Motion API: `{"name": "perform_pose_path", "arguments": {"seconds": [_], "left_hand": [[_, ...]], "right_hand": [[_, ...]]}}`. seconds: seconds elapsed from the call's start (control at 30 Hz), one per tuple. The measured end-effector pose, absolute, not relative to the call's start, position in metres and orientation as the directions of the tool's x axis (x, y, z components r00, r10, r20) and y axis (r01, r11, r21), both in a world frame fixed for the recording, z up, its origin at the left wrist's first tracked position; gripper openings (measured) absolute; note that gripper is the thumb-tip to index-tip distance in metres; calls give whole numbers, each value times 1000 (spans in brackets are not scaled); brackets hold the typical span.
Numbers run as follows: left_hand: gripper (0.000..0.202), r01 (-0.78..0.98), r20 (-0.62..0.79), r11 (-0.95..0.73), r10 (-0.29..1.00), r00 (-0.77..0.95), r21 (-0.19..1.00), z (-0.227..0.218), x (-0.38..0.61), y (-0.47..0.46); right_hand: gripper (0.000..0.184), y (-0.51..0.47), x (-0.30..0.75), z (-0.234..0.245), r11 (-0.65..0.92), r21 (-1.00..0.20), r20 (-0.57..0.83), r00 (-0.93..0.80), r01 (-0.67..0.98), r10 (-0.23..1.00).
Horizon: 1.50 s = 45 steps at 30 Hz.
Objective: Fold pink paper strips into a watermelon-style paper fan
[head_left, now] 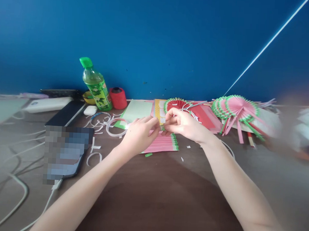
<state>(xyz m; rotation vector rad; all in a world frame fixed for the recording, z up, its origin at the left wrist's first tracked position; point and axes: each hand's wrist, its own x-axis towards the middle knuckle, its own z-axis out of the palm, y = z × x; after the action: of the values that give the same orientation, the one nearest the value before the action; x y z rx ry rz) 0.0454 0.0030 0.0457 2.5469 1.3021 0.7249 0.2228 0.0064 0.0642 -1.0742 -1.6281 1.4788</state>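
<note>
My left hand (141, 132) and my right hand (184, 123) meet at the middle of the brown table (165, 193), fingers pinched together over a pleated pink paper with a green edge (163, 143). Both hands pinch the paper's upper edge, and a thin white strip (129, 126) sticks out left of my left fingers. What the right fingertips hold beyond the paper I cannot make out. Small green and white paper scraps (148, 155) lie beside the pleated sheet.
Finished pink and green paper fans (238, 108) are piled at the back right, a red fan (176, 103) on coloured sheets behind my hands. A green bottle (95, 84), red thread spool (118, 98), white strip curls (109, 125), phone (65, 152) and cables (14, 187) fill the left.
</note>
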Motion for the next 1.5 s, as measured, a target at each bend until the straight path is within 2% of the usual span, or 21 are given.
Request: {"name": "perform_pose_path", "arguments": {"seconds": [0.1,0.2,0.4,1.13,1.5], "left_hand": [[8,616,294,-540,838,460,574,47,46,1],[9,581,274,-500,858,435,642,49,45,1],[9,575,268,-473,873,408,668,54,46,-1],[8,561,237,-411,903,358,718,54,47,-3],[10,566,185,-354,924,335,744,58,46,-3]], "right_hand": [[25,4,223,64,68,-988,3,-423,138,906],[21,1,222,64,131,-974,44,-412,187,910],[17,-6,217,64,213,-945,101,-398,248,912],[18,-9,213,65,211,-943,112,-353,258,929],[14,-16,210,70,296,-882,162,-353,366,921]]}}
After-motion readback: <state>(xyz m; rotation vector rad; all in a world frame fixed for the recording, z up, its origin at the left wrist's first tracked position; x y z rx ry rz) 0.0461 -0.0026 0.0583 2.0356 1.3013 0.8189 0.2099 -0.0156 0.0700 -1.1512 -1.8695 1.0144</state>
